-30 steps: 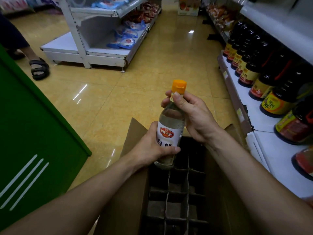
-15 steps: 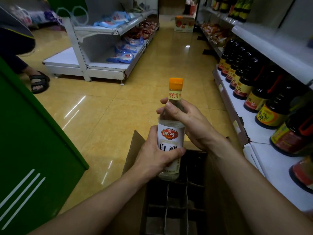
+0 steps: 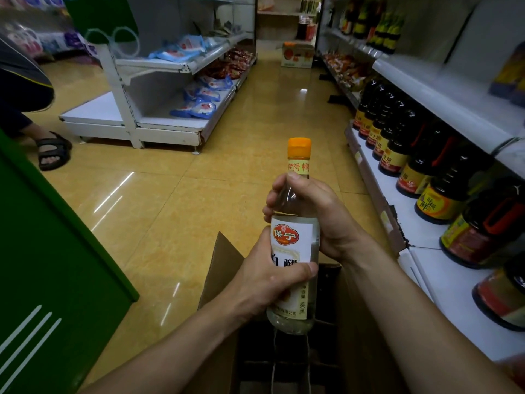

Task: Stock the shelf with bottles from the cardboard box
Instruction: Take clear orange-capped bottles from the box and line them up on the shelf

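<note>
I hold a clear vinegar bottle (image 3: 295, 231) with an orange cap and a white label upright above the open cardboard box (image 3: 220, 263). My left hand (image 3: 264, 280) grips the lower body of the bottle across the label. My right hand (image 3: 318, 214) wraps the shoulder just under the neck. The box shows cardboard dividers with dark cells below the bottle. The white shelf (image 3: 403, 211) on the right carries a row of dark sauce bottles (image 3: 403, 155).
A green panel (image 3: 48, 265) stands close on the left. A person's sandalled foot (image 3: 52, 152) is at far left. A white shelf unit (image 3: 159, 89) with blue packets stands across the yellow tiled aisle. A printed box (image 3: 298, 55) sits far down the aisle.
Both hands have lifted the bottle higher out of the box. My right hand slid from the cap down to the shoulder, and my view has tilted up along the aisle.
</note>
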The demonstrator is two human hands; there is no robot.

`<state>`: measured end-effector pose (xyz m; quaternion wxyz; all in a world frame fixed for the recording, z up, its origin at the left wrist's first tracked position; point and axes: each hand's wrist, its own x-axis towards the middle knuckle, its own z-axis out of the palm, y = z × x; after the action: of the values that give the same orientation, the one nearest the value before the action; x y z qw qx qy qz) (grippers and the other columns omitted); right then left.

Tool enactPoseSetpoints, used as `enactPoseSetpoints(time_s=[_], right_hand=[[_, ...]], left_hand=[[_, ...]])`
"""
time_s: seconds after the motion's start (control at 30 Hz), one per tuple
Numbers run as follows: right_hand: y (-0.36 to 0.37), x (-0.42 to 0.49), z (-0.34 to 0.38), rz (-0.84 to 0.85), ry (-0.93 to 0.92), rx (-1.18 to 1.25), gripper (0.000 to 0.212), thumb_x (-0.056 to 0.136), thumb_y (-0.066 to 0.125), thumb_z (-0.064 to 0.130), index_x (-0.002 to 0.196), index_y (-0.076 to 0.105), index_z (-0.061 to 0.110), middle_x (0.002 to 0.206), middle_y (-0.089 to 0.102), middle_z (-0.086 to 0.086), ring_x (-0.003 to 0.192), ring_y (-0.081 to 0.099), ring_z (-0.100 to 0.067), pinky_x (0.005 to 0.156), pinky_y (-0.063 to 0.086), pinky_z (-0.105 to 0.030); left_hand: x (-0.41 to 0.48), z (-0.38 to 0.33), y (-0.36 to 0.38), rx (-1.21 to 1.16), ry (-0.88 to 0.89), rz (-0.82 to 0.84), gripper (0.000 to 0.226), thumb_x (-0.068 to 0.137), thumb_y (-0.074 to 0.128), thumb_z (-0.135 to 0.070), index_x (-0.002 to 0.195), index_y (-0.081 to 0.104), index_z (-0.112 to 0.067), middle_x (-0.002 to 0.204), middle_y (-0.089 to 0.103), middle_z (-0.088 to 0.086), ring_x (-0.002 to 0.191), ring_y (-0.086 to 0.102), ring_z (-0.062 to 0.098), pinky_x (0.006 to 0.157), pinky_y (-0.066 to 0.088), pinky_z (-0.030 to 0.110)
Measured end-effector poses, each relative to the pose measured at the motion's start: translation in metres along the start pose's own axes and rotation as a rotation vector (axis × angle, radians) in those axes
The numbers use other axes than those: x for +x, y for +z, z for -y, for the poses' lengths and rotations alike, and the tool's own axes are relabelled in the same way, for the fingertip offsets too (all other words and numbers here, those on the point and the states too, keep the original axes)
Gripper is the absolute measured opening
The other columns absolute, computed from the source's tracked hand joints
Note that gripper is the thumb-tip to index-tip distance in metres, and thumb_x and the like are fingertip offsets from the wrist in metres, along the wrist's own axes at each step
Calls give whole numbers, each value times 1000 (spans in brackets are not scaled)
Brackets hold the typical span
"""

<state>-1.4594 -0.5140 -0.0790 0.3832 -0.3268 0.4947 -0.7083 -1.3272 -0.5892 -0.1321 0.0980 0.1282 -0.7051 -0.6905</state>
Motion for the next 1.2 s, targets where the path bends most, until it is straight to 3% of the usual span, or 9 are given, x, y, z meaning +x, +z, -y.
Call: enactPoseSetpoints(time_s=[0.23, 0.43, 0.67, 0.83, 1.03, 1.2], right_hand=[[8, -12, 22, -116, -32, 15, 26, 94, 59, 29, 103, 64, 5, 94, 69, -16, 88, 70, -30, 86, 54, -45], [33, -22, 95, -289, 7, -237, 33, 92, 64, 38, 108, 69, 9, 99, 76, -11, 98, 74, -30, 91, 58, -43], [90, -25, 250, -401, -72, -351, 43, 90, 63, 55, 109, 69, 17, 99, 77, -2, 95, 74, -16, 83, 59, -28], [132, -30, 376, -395, -86, -418, 38, 87, 62, 62, 106, 70, 30, 104, 76, -3, 98, 75, -19, 88, 61, -38], [182, -40, 530, -415, -109, -463, 33, 91, 63, 54, 109, 69, 27, 106, 75, -6, 96, 74, -19, 79, 60, -27], [211, -49, 632, -474, -132, -505, 33, 89, 62, 58, 106, 69, 31, 104, 76, -2, 96, 74, -18, 83, 60, -37]], left_hand=[[-10, -23, 14, 0, -24, -45, 71, 63, 85, -47, 123, 50, -32, 103, 73, -10, 93, 73, 6, 76, 58, 19], [-20, -92, 28, -49, -61, -85, 63, 73, 86, -32, 124, 48, -33, 100, 73, -13, 91, 75, 7, 75, 59, 20], [-27, -254, 19, -4, -9, -76, 59, 81, 89, -17, 123, 50, -30, 100, 74, -9, 89, 75, 10, 75, 61, 25], [-40, -383, 19, -7, 37, -55, 56, 81, 88, -16, 118, 50, -33, 99, 73, -14, 87, 75, 8, 70, 59, 19], [-58, -535, 22, 7, 96, 5, 55, 82, 89, -19, 115, 49, -37, 99, 73, -19, 85, 75, 4, 69, 57, 16], [-62, -636, 31, -34, 145, 68, 55, 79, 88, -21, 119, 52, -33, 101, 76, -10, 88, 76, 10, 72, 59, 21]])
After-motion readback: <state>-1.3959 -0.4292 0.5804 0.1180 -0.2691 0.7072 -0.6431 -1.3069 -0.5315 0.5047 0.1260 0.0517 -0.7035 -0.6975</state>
